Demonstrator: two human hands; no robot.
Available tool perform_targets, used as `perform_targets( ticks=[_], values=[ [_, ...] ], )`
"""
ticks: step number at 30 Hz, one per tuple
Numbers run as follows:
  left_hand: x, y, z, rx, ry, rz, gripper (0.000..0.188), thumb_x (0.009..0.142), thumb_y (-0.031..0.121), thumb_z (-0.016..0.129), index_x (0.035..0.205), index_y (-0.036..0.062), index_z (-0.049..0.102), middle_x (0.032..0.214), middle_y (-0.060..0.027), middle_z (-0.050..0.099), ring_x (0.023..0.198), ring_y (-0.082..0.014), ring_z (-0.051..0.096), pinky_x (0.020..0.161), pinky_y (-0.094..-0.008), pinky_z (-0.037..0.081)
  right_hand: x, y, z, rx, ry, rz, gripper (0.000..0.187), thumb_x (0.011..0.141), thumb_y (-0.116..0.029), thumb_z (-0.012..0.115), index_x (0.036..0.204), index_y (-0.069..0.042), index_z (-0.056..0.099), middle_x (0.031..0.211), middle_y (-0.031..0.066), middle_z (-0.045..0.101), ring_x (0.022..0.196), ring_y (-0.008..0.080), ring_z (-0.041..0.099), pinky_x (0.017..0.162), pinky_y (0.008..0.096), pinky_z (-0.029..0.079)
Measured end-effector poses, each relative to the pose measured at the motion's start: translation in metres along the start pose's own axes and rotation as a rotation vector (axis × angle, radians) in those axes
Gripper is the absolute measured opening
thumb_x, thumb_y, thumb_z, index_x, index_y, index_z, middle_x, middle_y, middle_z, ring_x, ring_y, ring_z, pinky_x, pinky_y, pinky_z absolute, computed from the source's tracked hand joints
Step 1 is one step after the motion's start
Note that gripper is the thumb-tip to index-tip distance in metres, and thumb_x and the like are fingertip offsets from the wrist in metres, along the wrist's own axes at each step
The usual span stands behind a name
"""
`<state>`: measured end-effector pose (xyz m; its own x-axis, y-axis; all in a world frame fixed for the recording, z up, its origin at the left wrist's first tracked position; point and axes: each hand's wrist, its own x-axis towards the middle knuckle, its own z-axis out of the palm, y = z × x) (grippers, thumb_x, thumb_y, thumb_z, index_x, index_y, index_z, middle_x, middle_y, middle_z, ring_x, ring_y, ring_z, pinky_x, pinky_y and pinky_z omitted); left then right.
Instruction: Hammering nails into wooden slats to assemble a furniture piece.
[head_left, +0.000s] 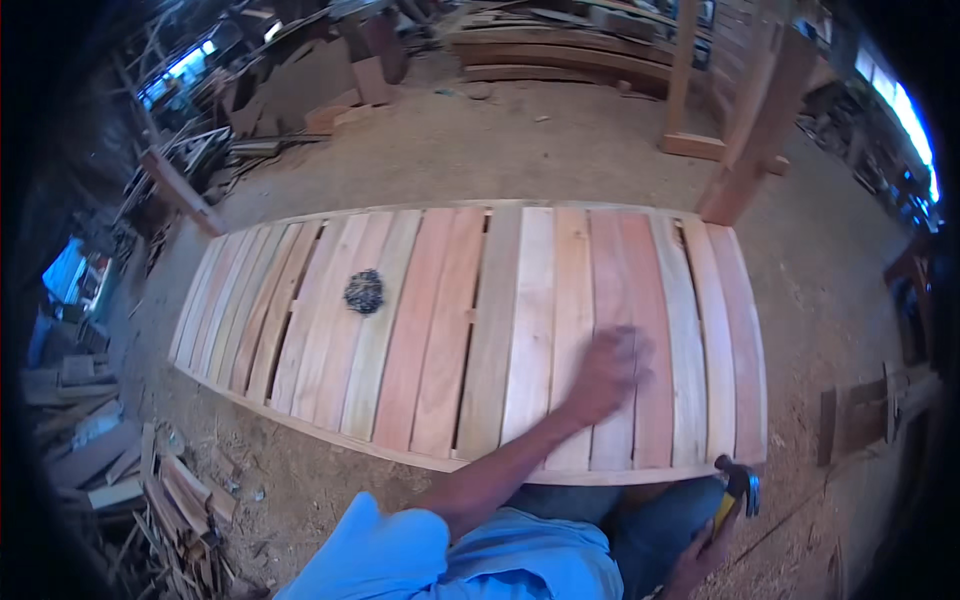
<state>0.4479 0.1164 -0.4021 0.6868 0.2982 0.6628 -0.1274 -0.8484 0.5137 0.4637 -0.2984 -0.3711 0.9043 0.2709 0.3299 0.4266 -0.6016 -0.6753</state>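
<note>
Brown floor spreads out past your left hand on both sides. Directly beneath that hand you have the slatted wooden frame, its long side toward you; pale, pinkish and brownish boards run away from you side by side, with dark gaps between some. Far beyond your left hand, well apart from the frame, lies a stack of beams. Well to the left of that hand, a heap of offcuts lies on the floor. Ahead of your left hand and to its right, a thick reddish-brown post stands at the frame's far right corner. Your right hand grips a hammer by its yellow handle; the dark head points up beside the frame's near edge, to the right of your left hand and closer to you. Your left hand is blurred over the reddish boards, and you cannot tell whether its fingers are open or closed, or whether it touches the wood. Left of that hand and a little farther from you, a round pile of small dark pieces sits on the boards, each piece too fine to make out
</note>
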Motion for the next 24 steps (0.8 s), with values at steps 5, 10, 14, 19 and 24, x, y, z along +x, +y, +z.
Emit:
perform_targets(
  ticks=[5, 10, 14, 19, 24],
  values=[
    [-0.058, -0.109, -0.245, 0.522, 0.829, -0.633, 0.021, 0.094, 0.003, 0.070, 0.112, -0.0021, 0.079, 0.113, -0.0197, 0.074, 0.106, -0.0390, 0.070, 0.094, -0.0471, 0.054, 0.005, -0.079, -0.003, -0.159, -0.237, 0.159, 0.063, 0.115, -0.035, 0.063, 0.168, -0.004, 0.048, 0.164, 0.0262, 0.058, 0.152, 0.0415, 0.054, 0.128, 0.0482, 0.040],
    [-0.117, -0.158, -0.392, 0.770, 0.526, -0.704, 0.022, 0.102, 0.013, 0.074, 0.121, 0.0044, 0.079, 0.108, -0.0182, 0.074, 0.097, -0.0335, 0.074, 0.089, -0.0447, 0.058, 0.014, -0.097, 0.014, -0.382, -0.455, 0.389, 0.059, 0.116, -0.028, 0.061, 0.167, -0.001, 0.049, 0.147, 0.0313, 0.068, 0.128, 0.0437, 0.070, 0.106, 0.0487, 0.055],
    [-0.134, -0.173, -0.402, 0.398, 0.555, -0.841, 0.022, 0.102, 0.016, 0.076, 0.118, 0.0013, 0.080, 0.109, -0.0186, 0.075, 0.101, -0.0329, 0.076, 0.096, -0.0416, 0.059, 0.007, -0.098, 0.021, -0.182, -0.310, 0.125, 0.056, 0.115, -0.025, 0.061, 0.167, -0.006, 0.052, 0.141, 0.0324, 0.071, 0.120, 0.0437, 0.073, 0.100, 0.0485, 0.056],
    [-0.110, -0.148, -0.395, 0.531, 0.300, -0.832, 0.020, 0.099, 0.015, 0.078, 0.114, 0.0013, 0.082, 0.108, -0.0170, 0.075, 0.100, -0.0304, 0.077, 0.094, -0.0404, 0.059, 0.002, -0.106, 0.018, -0.266, -0.371, 0.306, 0.057, 0.115, -0.023, 0.061, 0.169, -0.008, 0.049, 0.139, 0.0293, 0.065, 0.119, 0.0387, 0.068, 0.101, 0.0455, 0.053],
    [-0.107, -0.163, -0.408, 0.449, 0.343, -0.959, 0.016, 0.096, 0.011, 0.078, 0.109, 0.0014, 0.083, 0.106, -0.0135, 0.077, 0.094, -0.0256, 0.077, 0.088, -0.0371, 0.060, -0.006, -0.064, 0.035, -0.197, -0.279, 0.153, 0.059, 0.117, -0.018, 0.057, 0.174, -0.015, 0.043, 0.092, 0.0134, 0.054, 0.080, 0.0231, 0.050, 0.071, 0.0392, 0.044]
  ],
)
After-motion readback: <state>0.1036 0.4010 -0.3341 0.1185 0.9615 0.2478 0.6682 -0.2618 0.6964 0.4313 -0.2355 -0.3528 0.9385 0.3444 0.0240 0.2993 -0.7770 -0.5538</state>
